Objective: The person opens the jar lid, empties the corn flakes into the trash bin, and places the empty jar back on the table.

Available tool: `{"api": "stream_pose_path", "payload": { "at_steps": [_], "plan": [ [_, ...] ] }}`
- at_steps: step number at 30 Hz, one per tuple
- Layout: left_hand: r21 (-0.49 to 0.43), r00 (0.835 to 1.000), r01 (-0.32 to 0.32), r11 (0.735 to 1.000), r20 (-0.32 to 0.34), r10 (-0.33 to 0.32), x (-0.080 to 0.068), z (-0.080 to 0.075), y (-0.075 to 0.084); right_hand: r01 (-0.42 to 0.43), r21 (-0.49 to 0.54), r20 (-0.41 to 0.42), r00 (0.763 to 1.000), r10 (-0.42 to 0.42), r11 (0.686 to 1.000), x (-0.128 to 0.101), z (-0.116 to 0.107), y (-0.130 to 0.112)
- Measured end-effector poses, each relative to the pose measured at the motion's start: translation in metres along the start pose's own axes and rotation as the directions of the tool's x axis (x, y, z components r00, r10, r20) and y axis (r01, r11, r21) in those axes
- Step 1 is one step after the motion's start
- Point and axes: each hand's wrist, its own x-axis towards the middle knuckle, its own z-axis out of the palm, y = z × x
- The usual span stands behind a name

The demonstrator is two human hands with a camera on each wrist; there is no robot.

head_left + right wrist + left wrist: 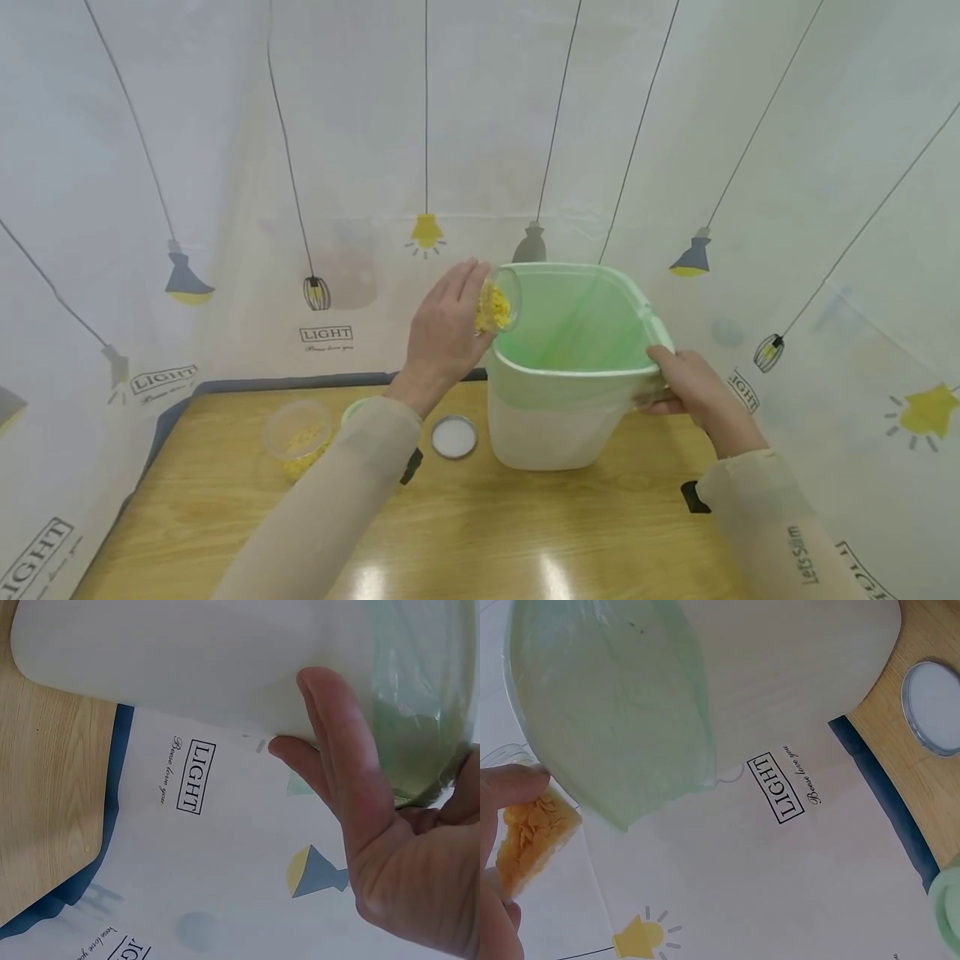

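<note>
My left hand [444, 329] grips a small clear jar [512, 287] holding yellow flakes [536, 832]. The jar is tipped on its side at the left rim of a white trash bin [547, 437]. A pale green trash bag [577, 321] lines the bin and folds down over its outside. At the bin's right rim, my right hand [693, 383] pinches the edge, thumb on top and the other fingers along the outer wall, as the right wrist view shows too. From the head view, the bottom of the jar is hidden behind my left hand.
A round silver-rimmed lid [453, 437] lies on the wooden table [465, 533], left of the bin. Farther left stands a clear tub [298, 429] with more yellow flakes, beside a green round item [951, 907]. A lamp-printed sheet [480, 125] surrounds the table.
</note>
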Motion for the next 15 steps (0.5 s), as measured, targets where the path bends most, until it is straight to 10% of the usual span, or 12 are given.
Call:
{"api": "stream_pose_path", "payload": {
  "at_steps": [15],
  "plan": [
    [0.119,0.991,-0.131,0.984,-0.024,0.134,0.0045,0.0030,0.0019,0.003,0.051,-0.001,1.000,-0.003,0.999,0.0026,0.0024,0.0048]
  ]
}}
